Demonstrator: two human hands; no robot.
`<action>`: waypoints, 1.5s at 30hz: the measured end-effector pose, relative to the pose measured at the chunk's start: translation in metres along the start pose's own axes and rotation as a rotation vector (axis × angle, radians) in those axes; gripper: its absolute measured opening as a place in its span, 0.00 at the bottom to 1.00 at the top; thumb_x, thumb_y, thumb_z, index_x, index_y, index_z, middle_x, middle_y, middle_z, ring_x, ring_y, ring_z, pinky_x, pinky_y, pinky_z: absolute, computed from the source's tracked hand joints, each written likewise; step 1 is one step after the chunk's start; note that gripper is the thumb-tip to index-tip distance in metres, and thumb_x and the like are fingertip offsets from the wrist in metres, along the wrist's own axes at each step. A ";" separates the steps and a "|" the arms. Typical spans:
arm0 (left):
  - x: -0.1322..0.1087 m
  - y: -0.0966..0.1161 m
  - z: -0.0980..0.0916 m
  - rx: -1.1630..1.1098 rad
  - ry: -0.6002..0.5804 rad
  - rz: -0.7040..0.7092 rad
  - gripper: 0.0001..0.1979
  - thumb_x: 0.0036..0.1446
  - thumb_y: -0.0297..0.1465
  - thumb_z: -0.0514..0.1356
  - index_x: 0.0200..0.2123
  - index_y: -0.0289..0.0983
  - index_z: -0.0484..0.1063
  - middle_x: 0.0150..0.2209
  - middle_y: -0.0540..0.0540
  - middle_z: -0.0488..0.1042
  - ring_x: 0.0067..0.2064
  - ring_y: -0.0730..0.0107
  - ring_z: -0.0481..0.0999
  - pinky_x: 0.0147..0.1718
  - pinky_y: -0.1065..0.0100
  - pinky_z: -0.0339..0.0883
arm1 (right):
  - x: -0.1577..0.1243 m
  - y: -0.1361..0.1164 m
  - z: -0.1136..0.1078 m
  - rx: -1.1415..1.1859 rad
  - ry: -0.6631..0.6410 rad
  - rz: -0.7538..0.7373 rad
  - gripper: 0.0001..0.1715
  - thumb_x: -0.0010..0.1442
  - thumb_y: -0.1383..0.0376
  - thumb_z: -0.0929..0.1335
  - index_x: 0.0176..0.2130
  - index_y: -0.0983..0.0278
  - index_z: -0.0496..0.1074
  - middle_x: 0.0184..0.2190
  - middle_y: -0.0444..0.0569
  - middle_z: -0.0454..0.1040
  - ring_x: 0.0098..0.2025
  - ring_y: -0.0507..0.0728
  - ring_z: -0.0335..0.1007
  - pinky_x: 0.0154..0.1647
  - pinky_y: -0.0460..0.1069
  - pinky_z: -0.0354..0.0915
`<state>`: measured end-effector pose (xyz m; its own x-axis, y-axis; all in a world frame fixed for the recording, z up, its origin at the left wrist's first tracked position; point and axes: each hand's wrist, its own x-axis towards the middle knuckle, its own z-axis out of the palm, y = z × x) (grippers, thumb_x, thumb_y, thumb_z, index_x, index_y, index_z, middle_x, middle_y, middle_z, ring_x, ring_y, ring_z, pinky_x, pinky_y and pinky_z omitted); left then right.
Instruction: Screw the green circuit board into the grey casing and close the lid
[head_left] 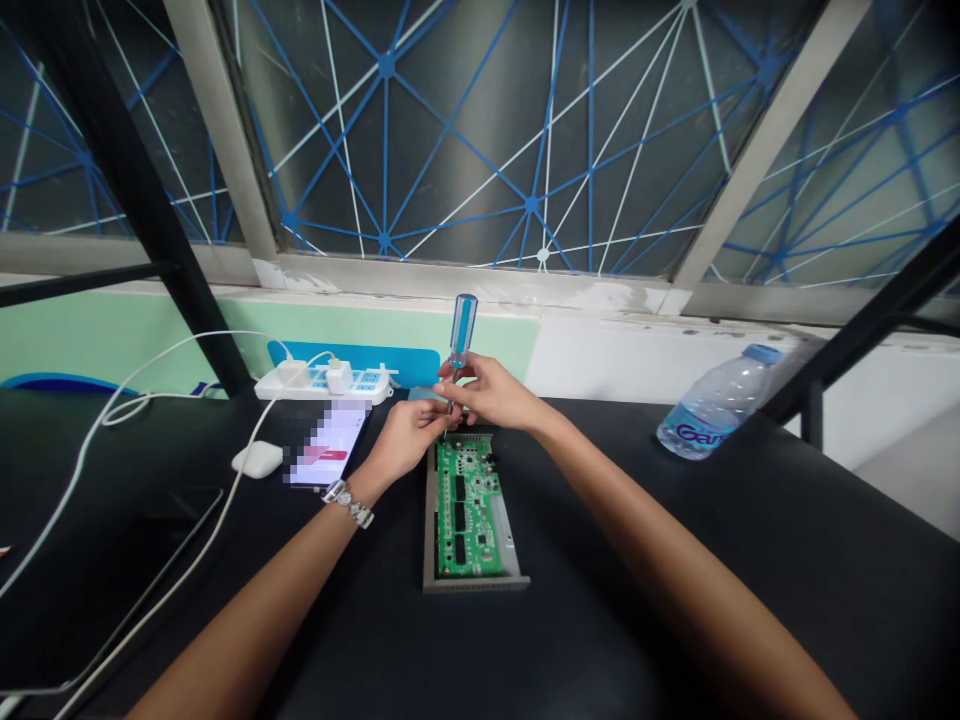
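A screwdriver [463, 325] with a clear and blue handle stands nearly upright, its tip down at the far left corner of a green circuit board [480, 520]. My right hand [491, 392] is closed round it just below the handle. Pinched fingers of my left hand [409, 435] are at the lower shaft, close above the board; they partly cover the tip, and any screw there is hidden. The board lies in a grey metal housing [431, 540] flat on the black table, its long side pointing away from me. On my left wrist is a silver watch [349, 503].
Left of the board lie a lit phone [330, 445], a white earbud case [257, 459] and a dark tablet [112, 590]. White cables run from a power strip [315, 383] across the left side. A water bottle [716, 405] leans at the right, near a black frame leg [811, 410].
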<state>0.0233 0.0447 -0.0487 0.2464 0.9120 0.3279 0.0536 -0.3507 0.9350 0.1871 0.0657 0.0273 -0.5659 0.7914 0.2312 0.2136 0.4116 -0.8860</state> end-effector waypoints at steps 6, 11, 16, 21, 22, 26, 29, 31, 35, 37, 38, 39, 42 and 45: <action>0.003 -0.002 -0.002 -0.005 -0.060 0.028 0.12 0.57 0.37 0.62 0.36 0.33 0.76 0.39 0.41 0.81 0.43 0.59 0.80 0.47 0.60 0.70 | -0.004 -0.006 -0.009 0.115 -0.142 0.078 0.15 0.60 0.62 0.69 0.46 0.67 0.70 0.36 0.52 0.77 0.28 0.52 0.75 0.20 0.43 0.68; 0.000 0.003 0.000 -0.005 -0.061 0.063 0.13 0.58 0.36 0.62 0.41 0.33 0.75 0.42 0.39 0.80 0.45 0.60 0.79 0.49 0.59 0.70 | -0.002 -0.003 -0.008 0.076 -0.073 0.052 0.11 0.60 0.64 0.68 0.42 0.68 0.73 0.37 0.53 0.79 0.25 0.51 0.76 0.20 0.43 0.68; -0.005 0.009 0.008 0.090 0.102 0.099 0.13 0.56 0.35 0.64 0.41 0.33 0.74 0.39 0.40 0.80 0.42 0.60 0.81 0.45 0.61 0.73 | -0.001 0.005 -0.005 -0.008 0.008 -0.006 0.11 0.59 0.62 0.69 0.36 0.68 0.74 0.25 0.48 0.77 0.23 0.52 0.75 0.21 0.43 0.67; -0.006 0.006 0.013 0.137 0.208 0.095 0.11 0.53 0.36 0.66 0.34 0.34 0.74 0.35 0.41 0.80 0.39 0.59 0.81 0.40 0.63 0.74 | 0.000 0.009 0.000 -0.049 0.088 -0.050 0.13 0.57 0.58 0.71 0.32 0.67 0.72 0.24 0.46 0.76 0.21 0.52 0.75 0.21 0.45 0.67; -0.006 0.004 0.014 0.129 0.216 0.094 0.11 0.53 0.36 0.66 0.33 0.34 0.74 0.35 0.42 0.81 0.38 0.59 0.82 0.39 0.64 0.74 | 0.000 0.010 0.001 -0.054 0.102 -0.055 0.13 0.57 0.58 0.71 0.31 0.66 0.71 0.24 0.46 0.75 0.21 0.53 0.75 0.21 0.45 0.67; -0.005 0.001 0.013 0.086 0.192 0.067 0.10 0.54 0.36 0.65 0.32 0.34 0.76 0.34 0.42 0.81 0.38 0.58 0.82 0.40 0.64 0.74 | 0.000 0.011 0.003 -0.062 0.152 -0.067 0.14 0.56 0.59 0.71 0.28 0.66 0.69 0.23 0.44 0.73 0.20 0.53 0.75 0.21 0.45 0.66; -0.003 0.001 0.011 0.044 0.133 0.032 0.12 0.54 0.38 0.65 0.33 0.33 0.77 0.34 0.41 0.81 0.39 0.57 0.81 0.42 0.62 0.73 | 0.000 0.009 0.002 -0.063 0.141 -0.042 0.13 0.56 0.59 0.72 0.33 0.67 0.71 0.26 0.46 0.75 0.22 0.52 0.75 0.21 0.45 0.67; -0.002 0.001 0.008 0.016 0.075 0.023 0.14 0.55 0.40 0.64 0.34 0.32 0.78 0.36 0.40 0.81 0.40 0.57 0.81 0.45 0.61 0.72 | -0.001 0.005 -0.001 -0.031 0.097 -0.002 0.15 0.56 0.59 0.72 0.39 0.67 0.72 0.32 0.49 0.76 0.24 0.52 0.75 0.20 0.45 0.69; 0.000 0.002 0.004 0.023 -0.027 0.046 0.16 0.57 0.41 0.62 0.37 0.32 0.77 0.39 0.39 0.81 0.42 0.58 0.80 0.47 0.61 0.70 | -0.004 -0.004 -0.007 0.069 -0.045 0.056 0.21 0.57 0.62 0.71 0.49 0.68 0.70 0.46 0.56 0.75 0.27 0.51 0.76 0.20 0.44 0.70; 0.000 0.002 0.002 0.037 -0.058 0.060 0.16 0.58 0.41 0.61 0.37 0.33 0.77 0.40 0.40 0.81 0.43 0.58 0.80 0.47 0.62 0.70 | -0.005 -0.007 -0.008 0.099 -0.078 0.065 0.20 0.58 0.64 0.70 0.49 0.69 0.70 0.47 0.57 0.74 0.27 0.50 0.76 0.21 0.43 0.70; 0.000 0.003 0.002 0.046 -0.073 0.066 0.16 0.59 0.41 0.61 0.36 0.33 0.76 0.40 0.40 0.81 0.43 0.59 0.79 0.47 0.62 0.70 | -0.005 -0.008 -0.008 0.110 -0.084 0.069 0.19 0.58 0.64 0.70 0.49 0.70 0.70 0.47 0.57 0.75 0.27 0.50 0.76 0.21 0.43 0.70; 0.000 0.003 0.001 0.056 -0.084 0.073 0.15 0.59 0.41 0.60 0.36 0.33 0.76 0.40 0.40 0.80 0.43 0.59 0.79 0.47 0.62 0.70 | -0.006 -0.008 -0.008 0.115 -0.084 0.076 0.18 0.59 0.64 0.69 0.48 0.70 0.70 0.45 0.57 0.76 0.27 0.50 0.76 0.21 0.43 0.70; 0.000 0.003 0.002 0.079 -0.100 0.092 0.14 0.61 0.39 0.58 0.37 0.33 0.76 0.41 0.40 0.80 0.44 0.60 0.79 0.49 0.60 0.69 | -0.005 -0.010 -0.005 0.104 -0.063 0.095 0.14 0.59 0.65 0.68 0.44 0.71 0.72 0.36 0.54 0.79 0.26 0.51 0.76 0.21 0.43 0.69; -0.001 0.003 0.003 0.077 -0.053 0.109 0.13 0.60 0.38 0.60 0.42 0.34 0.75 0.43 0.39 0.80 0.47 0.59 0.79 0.51 0.59 0.69 | -0.004 -0.007 -0.003 0.057 -0.029 0.071 0.11 0.58 0.64 0.69 0.40 0.70 0.73 0.27 0.49 0.78 0.25 0.52 0.75 0.21 0.43 0.67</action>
<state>0.0258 0.0424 -0.0465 0.3054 0.8560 0.4172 0.0972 -0.4639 0.8806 0.1898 0.0606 0.0339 -0.5739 0.8039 0.1558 0.2092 0.3279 -0.9212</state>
